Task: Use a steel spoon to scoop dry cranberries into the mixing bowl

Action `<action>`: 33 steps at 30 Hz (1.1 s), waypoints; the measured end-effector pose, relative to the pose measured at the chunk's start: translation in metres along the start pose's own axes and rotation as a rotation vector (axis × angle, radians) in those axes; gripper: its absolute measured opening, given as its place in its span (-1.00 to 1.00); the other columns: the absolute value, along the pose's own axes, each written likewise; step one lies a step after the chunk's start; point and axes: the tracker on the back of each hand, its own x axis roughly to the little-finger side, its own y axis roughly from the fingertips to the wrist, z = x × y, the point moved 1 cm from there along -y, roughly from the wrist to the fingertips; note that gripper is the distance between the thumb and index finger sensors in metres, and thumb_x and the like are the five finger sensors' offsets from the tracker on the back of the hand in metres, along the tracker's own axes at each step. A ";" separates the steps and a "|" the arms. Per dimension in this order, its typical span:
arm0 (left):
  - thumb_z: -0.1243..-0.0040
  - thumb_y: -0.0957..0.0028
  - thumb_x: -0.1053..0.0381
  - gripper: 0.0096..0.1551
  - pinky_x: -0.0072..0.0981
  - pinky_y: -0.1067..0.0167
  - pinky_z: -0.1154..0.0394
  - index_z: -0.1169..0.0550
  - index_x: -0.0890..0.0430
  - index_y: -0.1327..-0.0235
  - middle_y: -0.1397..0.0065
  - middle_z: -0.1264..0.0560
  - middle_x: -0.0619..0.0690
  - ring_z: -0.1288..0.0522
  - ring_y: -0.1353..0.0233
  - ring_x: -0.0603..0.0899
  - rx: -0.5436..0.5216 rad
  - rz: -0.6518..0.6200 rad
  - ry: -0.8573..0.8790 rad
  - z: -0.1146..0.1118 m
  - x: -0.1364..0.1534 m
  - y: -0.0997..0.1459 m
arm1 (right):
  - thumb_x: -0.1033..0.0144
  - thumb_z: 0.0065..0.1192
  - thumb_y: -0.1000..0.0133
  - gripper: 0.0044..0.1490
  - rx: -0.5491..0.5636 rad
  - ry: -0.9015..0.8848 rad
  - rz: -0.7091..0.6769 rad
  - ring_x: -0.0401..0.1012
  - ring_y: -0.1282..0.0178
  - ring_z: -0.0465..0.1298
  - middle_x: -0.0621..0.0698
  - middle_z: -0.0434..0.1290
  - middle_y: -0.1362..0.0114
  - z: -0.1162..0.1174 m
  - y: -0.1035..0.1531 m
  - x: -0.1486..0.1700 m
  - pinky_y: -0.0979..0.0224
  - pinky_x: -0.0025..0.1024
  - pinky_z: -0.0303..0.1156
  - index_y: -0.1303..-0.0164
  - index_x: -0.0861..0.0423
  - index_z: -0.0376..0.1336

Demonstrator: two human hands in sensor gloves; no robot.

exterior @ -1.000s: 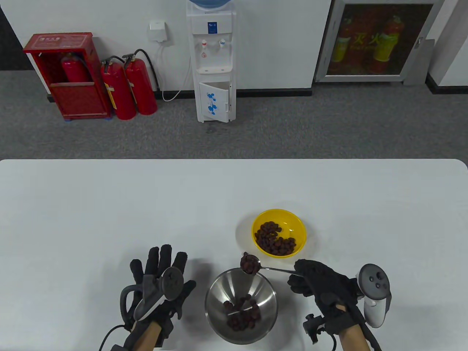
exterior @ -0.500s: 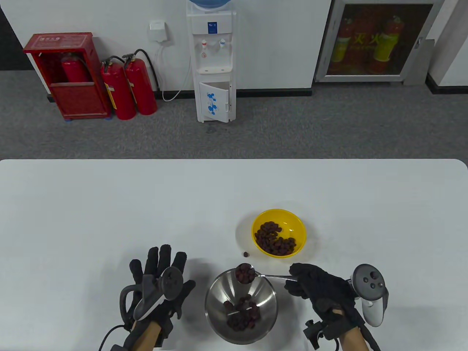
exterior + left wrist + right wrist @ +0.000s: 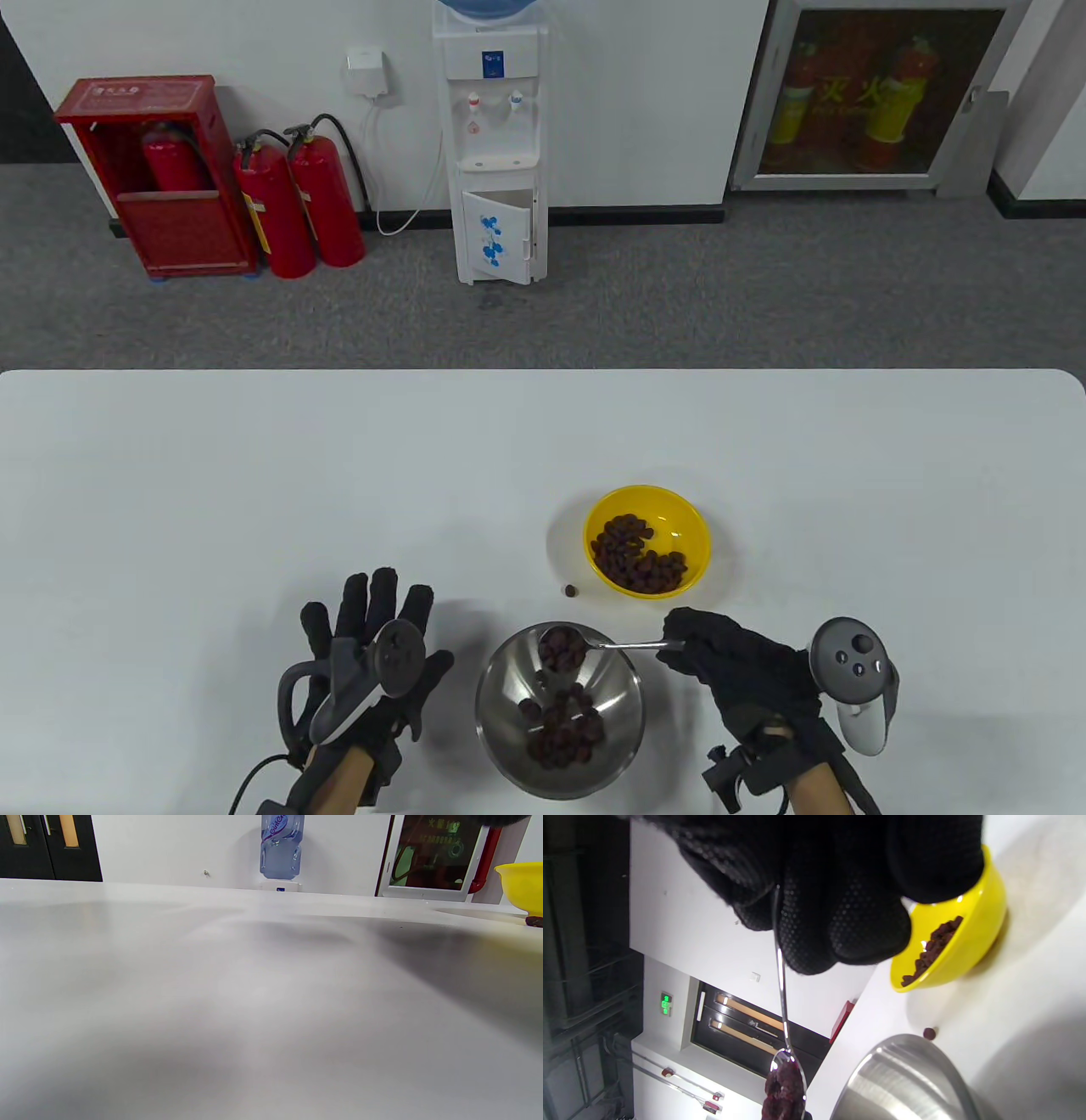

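Note:
My right hand grips the handle of the steel spoon, whose head, loaded with dry cranberries, hangs over the far part of the steel mixing bowl. The mixing bowl holds a pile of cranberries. In the right wrist view my fingers pinch the spoon handle above the bowl rim. The yellow bowl with more cranberries stands behind. My left hand rests flat on the table, fingers spread, left of the mixing bowl.
One loose cranberry lies on the white table between the two bowls; it also shows in the right wrist view. The yellow bowl shows at the right edge of the left wrist view.
My right hand carried the loaded spoon from the bowl's far rim to over the mixing bowl. One cranberry fell onto the table. My left hand stayed still.

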 end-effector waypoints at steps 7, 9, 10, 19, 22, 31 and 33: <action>0.12 0.13 -0.59 -0.05 0.48 -0.42 0.44 0.09 -0.43 -0.52 -0.76 0.31 -0.18 0.33 -0.76 0.18 0.000 0.000 0.001 0.000 0.000 0.000 | 0.20 0.31 -0.03 -0.51 0.043 0.151 -0.205 -0.11 -0.14 0.65 -0.12 0.65 -0.18 0.002 0.003 -0.013 -0.12 -0.10 0.50 -0.17 -0.04 0.48; 0.12 0.13 -0.59 -0.05 0.48 -0.42 0.44 0.09 -0.43 -0.52 -0.76 0.30 -0.18 0.33 -0.76 0.18 0.000 0.000 0.000 0.000 0.000 0.000 | 0.20 0.31 -0.02 -0.51 0.070 0.154 -0.243 -0.11 -0.14 0.65 -0.13 0.65 -0.17 0.002 0.004 -0.016 -0.12 -0.10 0.50 -0.16 -0.04 0.48; 0.12 0.13 -0.59 -0.06 0.48 -0.42 0.44 0.09 -0.43 -0.52 -0.76 0.30 -0.18 0.33 -0.76 0.18 0.001 0.000 0.000 0.000 0.000 0.000 | 0.20 0.31 -0.02 -0.51 0.085 0.153 -0.251 -0.11 -0.14 0.65 -0.12 0.65 -0.17 0.002 0.005 -0.017 -0.12 -0.10 0.50 -0.16 -0.04 0.48; 0.12 0.14 -0.59 -0.05 0.48 -0.42 0.44 0.09 -0.43 -0.52 -0.76 0.30 -0.18 0.33 -0.76 0.17 0.001 0.000 -0.001 0.000 0.000 0.000 | 0.20 0.31 -0.02 -0.51 0.107 0.152 -0.228 -0.12 -0.12 0.66 -0.12 0.66 -0.17 0.000 0.005 -0.012 -0.11 -0.11 0.51 -0.16 -0.03 0.48; 0.12 0.14 -0.59 -0.05 0.48 -0.42 0.44 0.09 -0.44 -0.52 -0.76 0.30 -0.18 0.33 -0.76 0.17 0.000 -0.001 -0.002 0.000 0.000 0.000 | 0.19 0.31 -0.02 -0.51 0.101 0.156 -0.226 -0.12 -0.12 0.66 -0.13 0.66 -0.15 0.000 0.005 -0.012 -0.11 -0.12 0.51 -0.16 -0.03 0.48; 0.12 0.13 -0.58 -0.06 0.48 -0.42 0.43 0.09 -0.44 -0.52 -0.76 0.30 -0.18 0.33 -0.76 0.18 -0.001 -0.001 -0.003 0.000 -0.001 0.000 | 0.17 0.29 -0.03 -0.49 0.103 0.159 -0.218 -0.13 -0.03 0.68 -0.10 0.68 -0.11 0.002 0.004 -0.012 -0.06 -0.14 0.53 -0.18 -0.01 0.45; 0.12 0.13 -0.58 -0.06 0.48 -0.42 0.43 0.09 -0.43 -0.52 -0.76 0.30 -0.18 0.33 -0.76 0.18 -0.002 -0.001 -0.002 0.000 -0.001 0.000 | 0.16 0.28 -0.03 -0.48 0.120 0.150 -0.214 -0.14 -0.02 0.69 -0.10 0.67 -0.10 0.001 0.005 -0.011 -0.05 -0.15 0.53 -0.19 0.01 0.44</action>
